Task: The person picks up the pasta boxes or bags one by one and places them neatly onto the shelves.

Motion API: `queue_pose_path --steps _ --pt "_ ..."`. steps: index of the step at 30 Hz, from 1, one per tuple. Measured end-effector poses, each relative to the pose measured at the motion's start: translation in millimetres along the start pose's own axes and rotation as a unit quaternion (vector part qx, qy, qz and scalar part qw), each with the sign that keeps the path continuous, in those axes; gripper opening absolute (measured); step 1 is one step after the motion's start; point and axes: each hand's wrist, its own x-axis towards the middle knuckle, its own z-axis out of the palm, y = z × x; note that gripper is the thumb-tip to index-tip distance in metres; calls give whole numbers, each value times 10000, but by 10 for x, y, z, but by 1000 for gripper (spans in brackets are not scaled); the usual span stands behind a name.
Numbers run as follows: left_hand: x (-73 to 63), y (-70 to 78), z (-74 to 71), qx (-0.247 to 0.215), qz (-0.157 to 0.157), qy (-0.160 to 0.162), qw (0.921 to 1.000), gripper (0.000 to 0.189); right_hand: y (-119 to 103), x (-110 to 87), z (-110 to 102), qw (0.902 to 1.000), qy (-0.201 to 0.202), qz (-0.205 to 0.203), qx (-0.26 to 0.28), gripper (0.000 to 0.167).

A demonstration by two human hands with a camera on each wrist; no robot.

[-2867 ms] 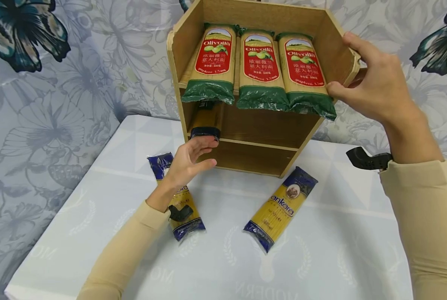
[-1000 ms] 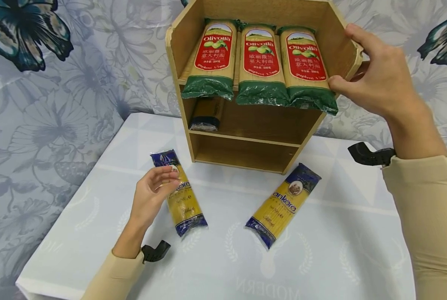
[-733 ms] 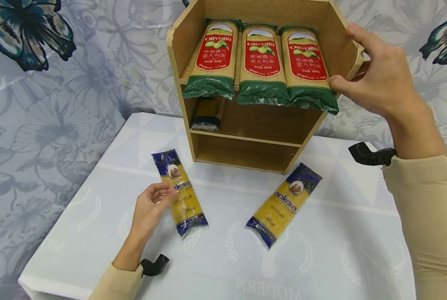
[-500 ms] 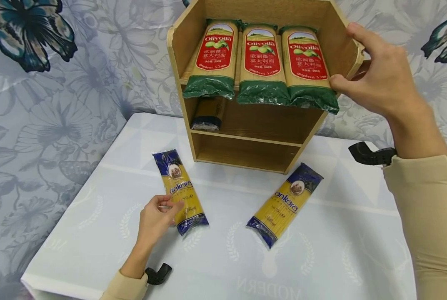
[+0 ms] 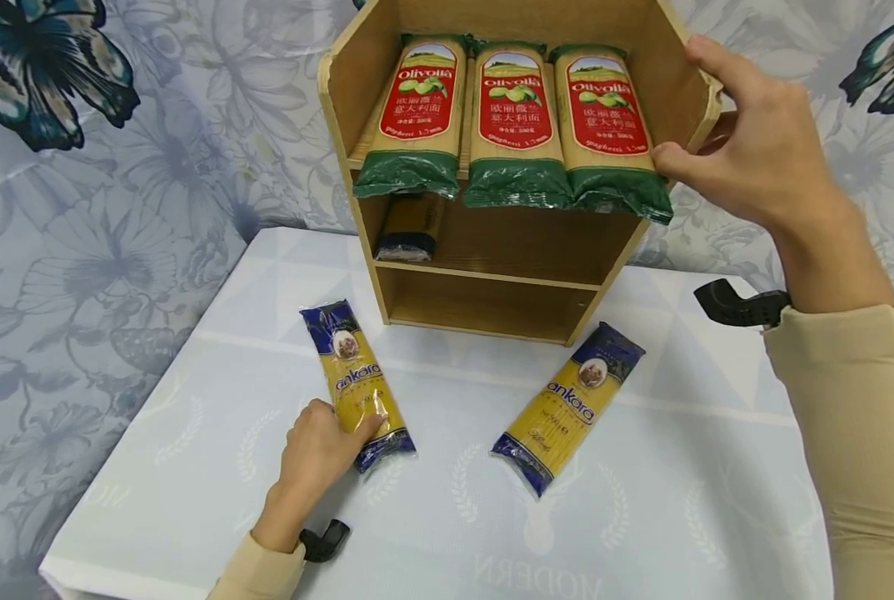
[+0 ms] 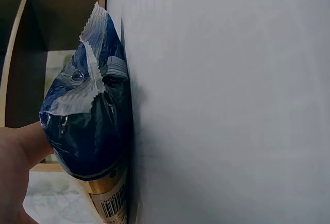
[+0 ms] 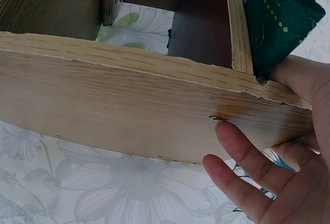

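My left hand [image 5: 317, 450] grips the lower part of a yellow-and-blue Ankara spaghetti pack [image 5: 358, 379], thumb on top and fingers at its left edge. In the left wrist view, the blue end of that spaghetti pack [image 6: 87, 110] hides most of the hand. A second Ankara spaghetti pack [image 5: 569, 408] lies slanted on the table, to the right. My right hand [image 5: 772, 142] holds the right side of a wooden shelf [image 5: 525, 242], with its thumb near the front edge. In the right wrist view, a fingertip touches the outer side panel [image 7: 129, 105].
Three green-ended Olivoilà spaghetti packs [image 5: 517, 125] lie side by side on the shelf's top level, their ends overhanging. A dark-ended pack [image 5: 409, 229] lies at the left of the middle level. The white-clothed table [image 5: 447, 517] backs onto a floral wall covering [image 5: 192, 125].
My left hand has left the pack on the middle level, come down toward the table's front and taken hold of the left Ankara pack. My right hand keeps its hold on the shelf.
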Motion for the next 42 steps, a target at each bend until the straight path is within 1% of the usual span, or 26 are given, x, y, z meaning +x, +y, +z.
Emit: queue_pose_path --steps 4,10,13,15,17,21,23,26,29,31,33,37,42 --pt "13 23 3 185 20 -86 9998 67 -5 -12 -22 9999 50 94 -46 89" --pt "41 79 -7 85 -134 -248 9996 61 -7 -28 -40 9999 87 13 -76 88" --pt "59 105 -17 -111 -148 -378 9991 55 -9 -28 -41 9999 68 31 -77 89" --pt "76 111 -24 -332 -154 -489 9981 49 -8 -30 -38 10000 48 54 -65 89" --pt "90 107 -32 -575 -225 -606 9962 45 -3 -31 -35 10000 62 49 -45 89" --pt "114 73 -53 -934 -395 -760 9919 42 10 -55 -37 9999 84 120 -59 89" --pt "130 56 -67 -1004 -438 -837 9905 41 16 -69 -39 9998 89 182 -86 89" --pt "159 10 -70 -1271 -475 -956 9861 38 21 -70 -35 9997 72 205 -73 89" --pt "184 -59 -52 -1630 -643 -1068 9787 36 21 -58 -28 9999 52 147 -29 89" --pt "201 -111 -31 -1951 -756 -1129 9713 35 18 -51 -24 9999 48 119 -9 89" --pt "211 -147 -16 -2278 -799 -1162 9634 35 14 -45 -21 9999 50 117 -15 89" --pt "195 -185 -14 -3084 -713 -1200 9410 36 2 -21 -10 10000 38 83 -3 88" --pt "130 -202 -63 -3853 -714 -1198 9122 44 -5 4 15 10000 3 51 28 89"
